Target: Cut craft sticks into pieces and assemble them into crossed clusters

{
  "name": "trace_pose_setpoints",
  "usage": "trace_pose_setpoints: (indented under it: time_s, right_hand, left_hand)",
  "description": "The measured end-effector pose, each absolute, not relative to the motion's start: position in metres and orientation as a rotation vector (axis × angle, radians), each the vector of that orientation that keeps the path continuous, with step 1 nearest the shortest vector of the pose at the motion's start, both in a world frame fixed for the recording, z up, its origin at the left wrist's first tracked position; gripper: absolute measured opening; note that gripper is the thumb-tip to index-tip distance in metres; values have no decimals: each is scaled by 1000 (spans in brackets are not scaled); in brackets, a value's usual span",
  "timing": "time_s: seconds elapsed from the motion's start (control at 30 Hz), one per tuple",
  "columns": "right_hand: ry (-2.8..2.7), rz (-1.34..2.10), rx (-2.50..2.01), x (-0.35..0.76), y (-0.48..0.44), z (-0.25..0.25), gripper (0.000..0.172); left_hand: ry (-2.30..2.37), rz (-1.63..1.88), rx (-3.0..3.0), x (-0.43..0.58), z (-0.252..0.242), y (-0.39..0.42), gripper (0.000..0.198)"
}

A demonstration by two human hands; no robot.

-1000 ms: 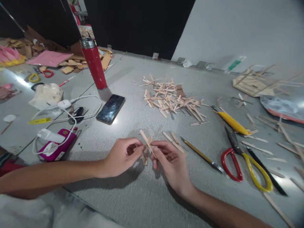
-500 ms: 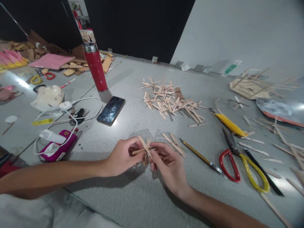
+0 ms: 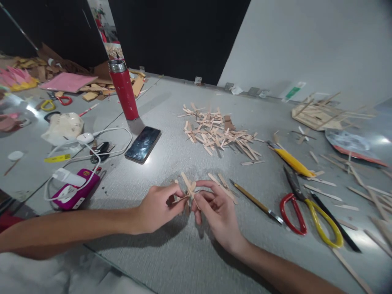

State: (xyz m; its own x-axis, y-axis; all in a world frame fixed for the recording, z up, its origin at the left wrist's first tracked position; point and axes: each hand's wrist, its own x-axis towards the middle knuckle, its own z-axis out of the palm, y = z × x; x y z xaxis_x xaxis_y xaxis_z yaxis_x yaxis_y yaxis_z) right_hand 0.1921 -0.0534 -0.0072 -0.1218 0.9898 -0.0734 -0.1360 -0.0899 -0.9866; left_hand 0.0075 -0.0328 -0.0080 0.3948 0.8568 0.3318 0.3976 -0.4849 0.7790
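Note:
Low over the grey table, a small cluster of crossed wooden craft sticks (image 3: 189,185) is held between both hands. My left hand (image 3: 162,204) is closed on it from the left, thumb and forefinger pinching a stick. From the right, my right hand (image 3: 216,208) grips the cluster between thumb and fingers. The fingers partly hide where the sticks meet. Just beyond my right hand lie a couple of loose craft sticks (image 3: 223,188) and a craft knife with a golden handle (image 3: 255,201).
Farther back lies a pile of cut sticks (image 3: 219,128). Scissors (image 3: 295,183) and a yellow cutter (image 3: 292,160) lie right, near a stick frame (image 3: 318,114). Left are a phone (image 3: 143,144), red flask (image 3: 124,90), keys (image 3: 101,151) and a purple power strip (image 3: 76,190) with cables.
The stick cluster has turned slightly between my fingers, and my left fingers have shifted their pinch on it. Both hands still hold it; the view has moved a little.

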Motion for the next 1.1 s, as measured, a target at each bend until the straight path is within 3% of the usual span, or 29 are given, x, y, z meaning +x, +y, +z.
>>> trace_pose_setpoints:
  time_s: [0.17, 0.4, 0.6, 0.83, 1.1]
  right_hand:
    - [-1145, 1401, -1145, 193, -52, -9, 41]
    - [-1143, 1421, -1148, 192, -53, -10, 40]
    - [-1183, 1400, -1129, 193, -53, -10, 36]
    - [-1183, 1408, -1169, 192, -55, -12, 37]
    - [-1249, 1387, -1183, 191, -57, -6, 33]
  left_hand:
    - [1014, 984, 2027, 7, -10, -32, 18]
    - [1013, 796, 1468, 13, 3, -30, 22]
    - [1039, 759, 2097, 5, 1, -27, 20]
    - [1106, 384, 2337, 0, -1, -29, 28]
    - [1076, 541, 2520, -1, -10, -31, 28]
